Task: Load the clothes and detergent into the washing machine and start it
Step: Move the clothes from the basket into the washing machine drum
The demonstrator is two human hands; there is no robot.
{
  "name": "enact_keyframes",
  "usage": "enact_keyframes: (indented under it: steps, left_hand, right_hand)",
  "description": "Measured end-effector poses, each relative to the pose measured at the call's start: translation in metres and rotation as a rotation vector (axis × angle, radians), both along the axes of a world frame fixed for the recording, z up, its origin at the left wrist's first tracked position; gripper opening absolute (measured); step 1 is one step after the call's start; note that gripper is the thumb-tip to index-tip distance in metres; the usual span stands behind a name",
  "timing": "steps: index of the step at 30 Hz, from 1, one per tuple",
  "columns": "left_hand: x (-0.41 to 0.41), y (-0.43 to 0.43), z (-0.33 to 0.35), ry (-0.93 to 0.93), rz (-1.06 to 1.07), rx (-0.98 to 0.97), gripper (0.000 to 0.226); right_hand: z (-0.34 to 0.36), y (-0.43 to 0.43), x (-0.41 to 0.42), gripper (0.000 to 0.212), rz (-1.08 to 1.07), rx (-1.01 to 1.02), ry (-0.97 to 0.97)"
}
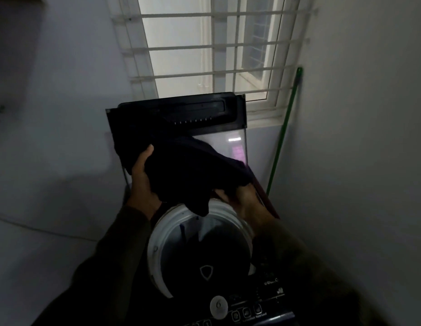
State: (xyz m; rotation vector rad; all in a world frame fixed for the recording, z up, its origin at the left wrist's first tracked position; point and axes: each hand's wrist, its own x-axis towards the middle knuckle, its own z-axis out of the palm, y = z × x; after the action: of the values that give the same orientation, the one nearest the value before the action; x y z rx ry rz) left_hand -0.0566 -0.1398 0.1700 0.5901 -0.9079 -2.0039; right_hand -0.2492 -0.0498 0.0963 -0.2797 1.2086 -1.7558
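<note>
A top-loading washing machine [263, 300] stands below me with its lid [204, 109] raised upright against the window. Its white drum rim [155, 241] rings a dark drum, where some pale and dark cloth lies. Both hands hold a dark garment [188, 170] above the drum's far edge. My left hand [143, 175] grips the garment's left side. My right hand [237, 198] grips it from underneath on the right, partly hidden by the cloth. A corner of the garment hangs down over the rim. No detergent is visible.
The control panel with a round dial [218, 305] and buttons lies at the near edge. A green-handled pole [284, 128] leans in the corner to the right. A barred window [211, 45] is behind the machine. Walls stand close on both sides.
</note>
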Motion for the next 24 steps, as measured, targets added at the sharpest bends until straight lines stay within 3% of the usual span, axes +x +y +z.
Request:
enact_keyframes:
  steps: [3,7,9,11,15,17,21,22,24]
  left_hand:
    - [0.011,-0.007,-0.02,-0.066,0.029,0.008,0.051]
    - [0.018,-0.013,-0.042,-0.22,0.105,-0.007,0.066]
    - [0.016,-0.01,-0.05,-0.305,0.182,-0.076,0.072]
    - [0.007,0.0,-0.054,-0.364,0.228,-0.148,0.073]
    - [-0.005,0.011,-0.064,-0.379,0.323,-0.244,0.073]
    - [-0.005,0.013,-0.068,-0.39,0.346,-0.274,0.072]
    - [0.004,0.008,-0.09,-0.337,0.324,-0.079,0.08]
    - [0.005,0.008,-0.096,-0.31,0.273,-0.008,0.088]
    - [0.006,0.016,-0.107,-0.299,0.212,0.055,0.091]
  right_hand:
    - [0.013,-0.011,-0.013,0.018,0.04,-0.028,0.129]
    - [0.039,-0.02,-0.011,0.032,0.063,-0.082,0.624]
    - [0.047,-0.023,0.0,0.047,0.201,0.018,0.811]
    - [0.044,-0.024,0.016,0.045,0.308,0.156,0.769]
    - [0.026,-0.024,0.045,0.025,0.24,0.218,0.715]
    - [0.02,-0.015,0.049,0.021,0.265,0.192,0.531]
    - [0.003,0.0,0.042,0.033,0.494,0.087,-0.041]
    - [0.002,0.005,0.045,0.036,0.532,0.095,-0.09]
    - [-0.003,0.009,0.054,0.049,0.557,0.145,-0.012]
